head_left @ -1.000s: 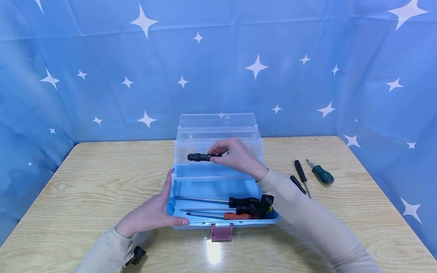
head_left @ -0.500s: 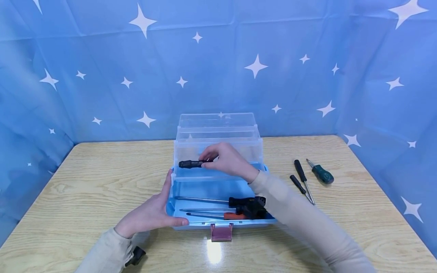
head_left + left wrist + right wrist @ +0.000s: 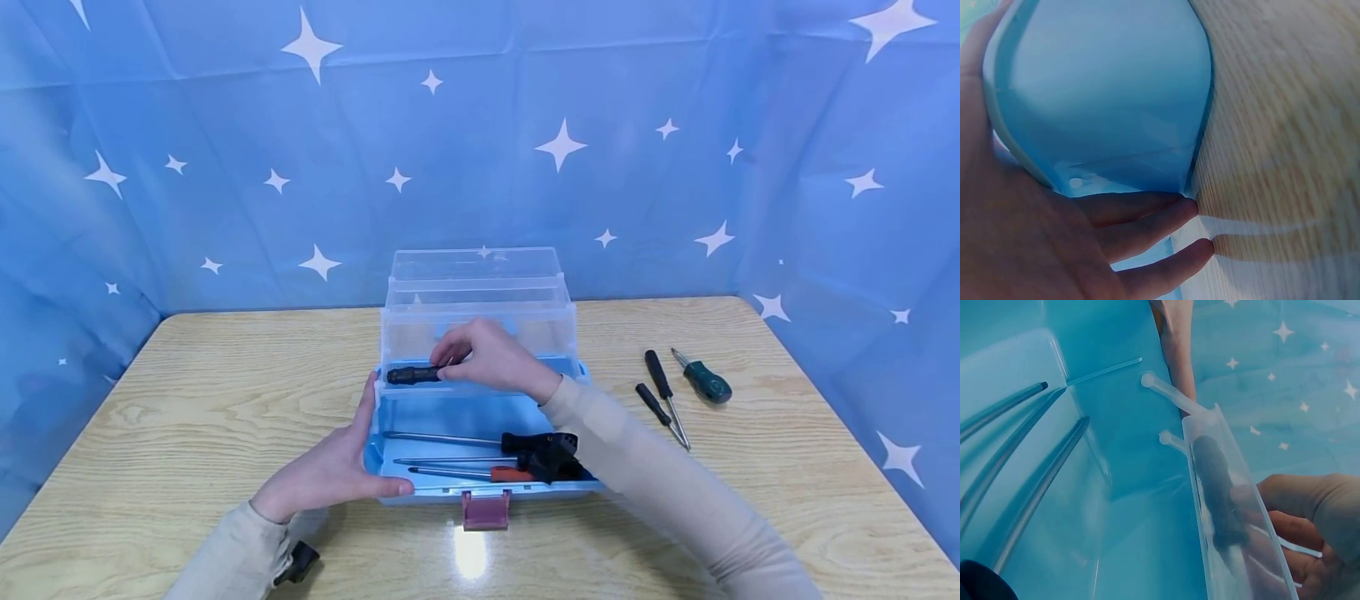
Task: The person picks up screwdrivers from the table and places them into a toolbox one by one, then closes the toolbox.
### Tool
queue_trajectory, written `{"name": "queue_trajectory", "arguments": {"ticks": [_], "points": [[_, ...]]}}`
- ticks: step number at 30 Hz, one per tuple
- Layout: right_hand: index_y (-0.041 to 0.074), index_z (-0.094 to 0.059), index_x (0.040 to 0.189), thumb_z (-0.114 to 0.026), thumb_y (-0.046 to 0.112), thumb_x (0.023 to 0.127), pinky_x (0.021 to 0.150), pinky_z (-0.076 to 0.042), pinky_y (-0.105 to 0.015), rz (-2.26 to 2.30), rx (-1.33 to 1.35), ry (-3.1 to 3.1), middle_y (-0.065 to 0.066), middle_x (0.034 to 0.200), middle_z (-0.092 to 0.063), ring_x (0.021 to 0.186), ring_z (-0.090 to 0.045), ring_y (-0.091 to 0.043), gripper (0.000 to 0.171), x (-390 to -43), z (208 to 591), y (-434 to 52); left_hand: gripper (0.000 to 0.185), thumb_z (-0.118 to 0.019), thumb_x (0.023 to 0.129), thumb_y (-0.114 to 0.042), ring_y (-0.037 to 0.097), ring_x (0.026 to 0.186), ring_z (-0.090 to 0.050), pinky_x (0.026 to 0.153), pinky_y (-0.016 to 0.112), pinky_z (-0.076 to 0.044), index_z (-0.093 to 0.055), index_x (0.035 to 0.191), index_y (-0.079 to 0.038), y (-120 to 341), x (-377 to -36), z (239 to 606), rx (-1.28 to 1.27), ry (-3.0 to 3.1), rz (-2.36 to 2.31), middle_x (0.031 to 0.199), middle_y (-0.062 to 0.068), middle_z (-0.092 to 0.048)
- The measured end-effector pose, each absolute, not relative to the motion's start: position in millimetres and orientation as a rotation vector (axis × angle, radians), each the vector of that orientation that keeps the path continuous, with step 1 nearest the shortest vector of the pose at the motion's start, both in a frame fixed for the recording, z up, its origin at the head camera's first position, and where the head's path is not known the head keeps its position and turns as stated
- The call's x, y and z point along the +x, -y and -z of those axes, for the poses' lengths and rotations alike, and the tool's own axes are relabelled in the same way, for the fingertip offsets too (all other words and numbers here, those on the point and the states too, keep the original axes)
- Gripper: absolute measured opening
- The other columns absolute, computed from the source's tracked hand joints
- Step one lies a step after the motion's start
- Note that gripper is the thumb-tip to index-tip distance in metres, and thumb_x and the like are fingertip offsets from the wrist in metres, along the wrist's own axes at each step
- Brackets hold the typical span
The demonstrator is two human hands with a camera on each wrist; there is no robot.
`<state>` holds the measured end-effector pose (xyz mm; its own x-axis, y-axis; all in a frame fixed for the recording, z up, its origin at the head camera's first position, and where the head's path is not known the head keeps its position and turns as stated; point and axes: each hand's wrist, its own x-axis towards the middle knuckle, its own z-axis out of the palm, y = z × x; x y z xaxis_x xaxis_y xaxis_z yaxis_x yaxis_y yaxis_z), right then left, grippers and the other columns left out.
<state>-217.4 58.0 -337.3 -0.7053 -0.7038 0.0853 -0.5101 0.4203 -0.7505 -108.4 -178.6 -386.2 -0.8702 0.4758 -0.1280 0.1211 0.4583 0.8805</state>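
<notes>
My right hand (image 3: 483, 358) pinches a black-handled screwdriver (image 3: 408, 375) at the clear upper tray (image 3: 420, 392) of a blue toolbox (image 3: 442, 414). In the right wrist view the handle shows blurred through the tray's wall; the fingers hide part of the tool. Against the toolbox's left end rests my left hand (image 3: 333, 467), fingers and thumb stretched out, the thumb along the front edge. The left wrist view has its fingers (image 3: 1147, 231) beside the blue end wall. Two black-handled screwdrivers and a red-handled screwdriver (image 3: 510, 474) lie on the toolbox floor.
Right of the toolbox, two small black screwdrivers (image 3: 657, 375) and a green-handled screwdriver (image 3: 705, 382) lie on the wooden table (image 3: 225, 383). A purple latch (image 3: 485, 510) hangs at the toolbox's front. Behind stands a blue curtain (image 3: 480, 125) with white stars.
My right hand has moved left and down with the black-handled screwdriver, bringing it to the left part of the clear tray. The left hand has stayed at the toolbox's left end.
</notes>
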Motion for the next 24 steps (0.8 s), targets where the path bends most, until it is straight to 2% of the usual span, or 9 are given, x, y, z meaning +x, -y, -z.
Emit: {"name": "queue_trajectory", "arguments": {"ticks": [5, 13, 24], "points": [[0.003, -0.073, 0.101, -0.067, 0.006, 0.090, 0.071, -0.053, -0.026, 1.192, -1.025, -2.417, -0.001, 0.094, -0.069, 0.083, -0.064, -0.012, 0.013, -217, 334, -60, 0.130, -0.082, 0.077, -0.032, 0.038, 0.123, -0.047, 0.098, 0.056, -0.039, 0.025, 0.150, -0.025, 179, -108, 386, 0.506, -2.353, -1.376, 0.147, 0.026, -0.032], [0.002, -0.073, 0.101, -0.066, 0.007, 0.090, 0.073, -0.053, -0.028, 1.194, -1.056, -2.425, -0.001, 0.093, -0.070, 0.084, -0.063, -0.014, 0.014, -217, 327, -70, 0.129, -0.083, 0.077, -0.029, 0.037, 0.122, -0.048, 0.099, 0.056, -0.038, 0.022, 0.150, -0.029, 178, -109, 388, 0.486, -2.357, -1.394, 0.146, 0.025, -0.035], [0.002, -0.073, 0.099, -0.067, 0.006, 0.089, 0.072, -0.053, -0.028, 1.154, -1.121, -2.480, 0.000, 0.092, -0.070, 0.080, -0.064, -0.012, 0.012, -210, 321, -91, 0.128, -0.083, 0.077, -0.027, 0.040, 0.124, -0.046, 0.098, 0.058, -0.038, 0.023, 0.150, -0.029, 177, -107, 386, 0.519, -2.326, -1.426, 0.146, 0.027, -0.034]]}}
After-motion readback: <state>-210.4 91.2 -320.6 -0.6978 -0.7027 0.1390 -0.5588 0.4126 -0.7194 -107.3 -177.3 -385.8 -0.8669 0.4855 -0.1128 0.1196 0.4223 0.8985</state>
